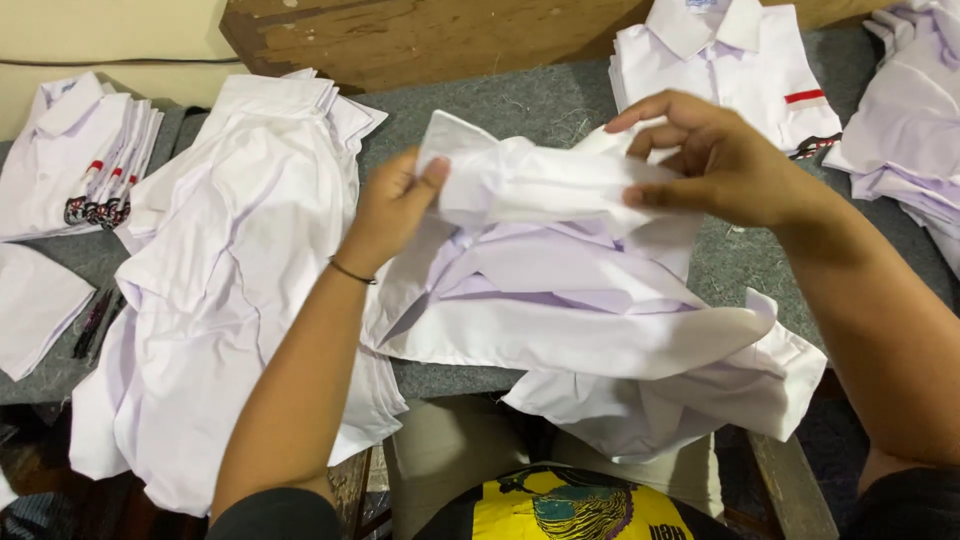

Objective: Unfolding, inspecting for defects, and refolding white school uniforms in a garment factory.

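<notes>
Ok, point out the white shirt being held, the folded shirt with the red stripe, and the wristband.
white shirt (560, 300), head view, on its spread body.
folded shirt (745, 75), head view, on its front panel.
wristband (352, 272), head view, on the left wrist.

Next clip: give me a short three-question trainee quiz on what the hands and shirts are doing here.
1. True or false: both hands grip the same white shirt.
2. Which part of that shirt do the left hand and right hand hold? A) cuff B) collar end C) hem
3. What lies on the grey table just left of the left forearm?

Key
1. True.
2. B, the collar end, lifted above the shirt's body.
3. A loose pile of white shirts; neatly folded shirts with red stripes lie farther left.
</notes>
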